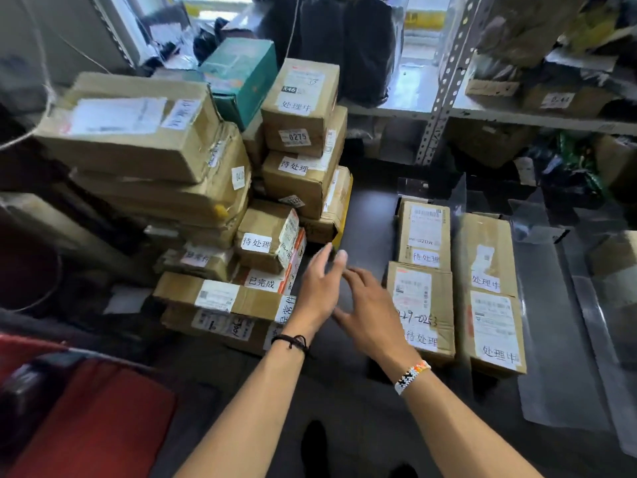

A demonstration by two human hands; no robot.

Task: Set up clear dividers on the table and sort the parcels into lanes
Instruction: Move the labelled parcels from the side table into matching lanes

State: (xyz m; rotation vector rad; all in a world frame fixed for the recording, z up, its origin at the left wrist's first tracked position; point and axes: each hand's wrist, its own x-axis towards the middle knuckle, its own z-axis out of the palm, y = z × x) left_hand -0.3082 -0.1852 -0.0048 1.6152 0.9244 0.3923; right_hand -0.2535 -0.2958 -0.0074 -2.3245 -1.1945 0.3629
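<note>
A tall pile of brown cardboard parcels [193, 188] with white labels fills the left of the dark table [368, 215]. To the right, parcels lie in two lanes: two [422, 281] in the near lane, two [489, 294] in the lane beyond a clear divider [458, 208]. More clear dividers [558, 326] lie and stand further right. My left hand [320, 288] hovers open with fingers spread beside the pile's lower parcels. My right hand [372, 312] is open too, just left of the near lane's front parcel. Neither hand holds anything.
A metal rack [444, 88] with bags and boxes stands behind the table at right. A teal box [241, 74] tops the back of the pile. A red seat [93, 419] sits at the lower left. Another parcel [617, 257] lies at the far right edge.
</note>
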